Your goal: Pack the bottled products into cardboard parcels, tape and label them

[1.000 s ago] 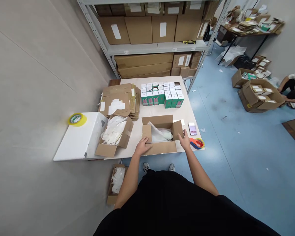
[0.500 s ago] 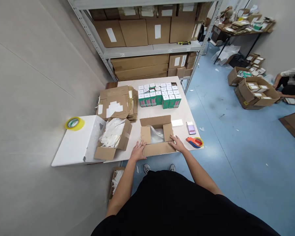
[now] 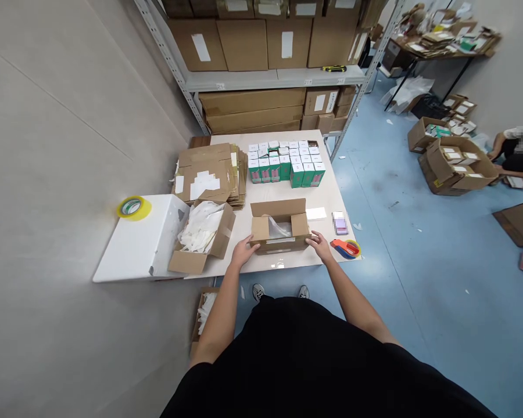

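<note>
An opened cardboard box (image 3: 273, 246) stands before me on the table, its back flap (image 3: 279, 207) raised. Between its side flaps, clear plastic wrapping (image 3: 279, 228) shows inside; what lies beneath is hidden. My left hand (image 3: 243, 253) grips the front left corner, thumb along the front wall. At the opposite front corner, my right hand (image 3: 319, 246) holds the box with curved fingers. Behind the box are rows of small green-and-white boxes (image 3: 285, 165). A white card (image 3: 316, 213) lies by its right side, near an orange-and-blue tape dispenser (image 3: 345, 249).
Flattened cartons (image 3: 207, 174) and a carton of white packing material (image 3: 203, 229) sit left. Yellow tape (image 3: 133, 208) rests on a white block (image 3: 128, 249). A shelf rack (image 3: 244, 80) holds cartons behind the table (image 3: 261, 266). A person (image 3: 520, 151) crouches at far right.
The box's front flap no longer spreads flat toward me; the front wall now shows. Both hands have shifted from pressing on the flap to gripping the front corners. My view has shifted slightly.
</note>
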A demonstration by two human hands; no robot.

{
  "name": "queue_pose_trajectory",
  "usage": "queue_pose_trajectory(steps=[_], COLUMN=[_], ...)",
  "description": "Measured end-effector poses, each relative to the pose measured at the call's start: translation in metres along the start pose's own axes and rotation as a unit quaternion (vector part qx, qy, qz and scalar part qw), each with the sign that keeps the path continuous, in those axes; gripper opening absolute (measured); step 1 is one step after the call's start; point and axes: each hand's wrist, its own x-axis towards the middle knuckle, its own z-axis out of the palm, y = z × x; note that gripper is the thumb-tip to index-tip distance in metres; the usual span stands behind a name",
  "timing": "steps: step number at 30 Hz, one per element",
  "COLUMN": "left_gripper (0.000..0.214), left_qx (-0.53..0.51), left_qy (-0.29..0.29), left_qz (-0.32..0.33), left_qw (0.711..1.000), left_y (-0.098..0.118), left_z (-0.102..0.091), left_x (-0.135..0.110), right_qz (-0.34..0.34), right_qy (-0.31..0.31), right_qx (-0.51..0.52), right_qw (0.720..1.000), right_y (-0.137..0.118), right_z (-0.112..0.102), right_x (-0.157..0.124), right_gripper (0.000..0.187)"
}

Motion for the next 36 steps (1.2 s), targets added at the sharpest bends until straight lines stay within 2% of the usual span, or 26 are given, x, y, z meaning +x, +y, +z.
queue_pose_trajectory(steps=[3, 5, 7, 9, 12, 14, 17, 20, 23, 25, 27, 31, 33, 36], left_gripper=[0.079, 0.087, 0.091, 0.090, 0.088, 0.088, 0.088, 0.085, 0.063, 0.046, 0.042, 0.058, 0.069, 0.074], left_qx=[0.001, 0.016, 0.046, 0.083, 0.129, 0.150, 0.180, 0.216, 0.252, 0.267, 0.268, 0.270, 0.274, 0.294], left_qy=[0.092, 0.132, 0.143, 0.125, 0.092, 0.094, 0.075, 0.038, 0.024, -0.001, -0.033, -0.095, -0.114, -0.135], left_qz=[-0.053, -0.086, -0.095, -0.065, 0.020, 0.054, 0.075, 0.090, 0.105, 0.106, 0.102, 0.079, 0.057, 0.029], left_qw=[0.994, 0.987, 0.984, 0.987, 0.987, 0.983, 0.978, 0.971, 0.962, 0.958, 0.957, 0.955, 0.953, 0.946], left_y=[0.009, 0.014, 0.020, 0.029, 0.052, 0.070, 0.093, 0.103, 0.099, 0.089, 0.078, 0.061, 0.059, 0.062], left_z=[0.018, 0.026, 0.028, 0.023, 0.008, -0.004, -0.019, -0.030, -0.030, -0.022, -0.009, 0.017, 0.023, 0.025], left_x=[0.000, 0.000, 0.002, 0.012, 0.042, 0.067, 0.101, 0.115, 0.105, 0.089, 0.070, 0.041, 0.037, 0.040], right_qz=[0.033, 0.068, 0.092, 0.082, 0.034, 0.028, 0.031, 0.035, 0.068, 0.065, 0.043, 0.018, 0.032, 0.035], right_qy=[0.160, 0.209, 0.212, 0.211, 0.218, 0.221, 0.224, 0.223, 0.211, 0.208, 0.209, 0.195, 0.172, 0.143], right_qx=[-0.045, -0.094, -0.126, -0.137, -0.142, -0.154, -0.165, -0.163, -0.164, -0.161, -0.161, -0.184, -0.206, -0.226], right_qw=[0.986, 0.971, 0.965, 0.964, 0.965, 0.963, 0.960, 0.960, 0.961, 0.963, 0.964, 0.963, 0.963, 0.963], right_y=[0.012, 0.018, 0.024, 0.030, 0.037, 0.040, 0.042, 0.042, 0.040, 0.040, 0.039, 0.034, 0.030, 0.024], right_z=[0.025, 0.035, 0.038, 0.037, 0.034, 0.034, 0.036, 0.039, 0.041, 0.041, 0.041, 0.042, 0.042, 0.035], right_x=[0.008, 0.013, 0.016, 0.017, 0.018, 0.019, 0.022, 0.024, 0.024, 0.023, 0.021, 0.019, 0.020, 0.022], right_gripper=[0.086, 0.081, 0.078, 0.077, 0.075, 0.073, 0.072, 0.071, 0.071, 0.071, 0.071, 0.073, 0.075, 0.075])
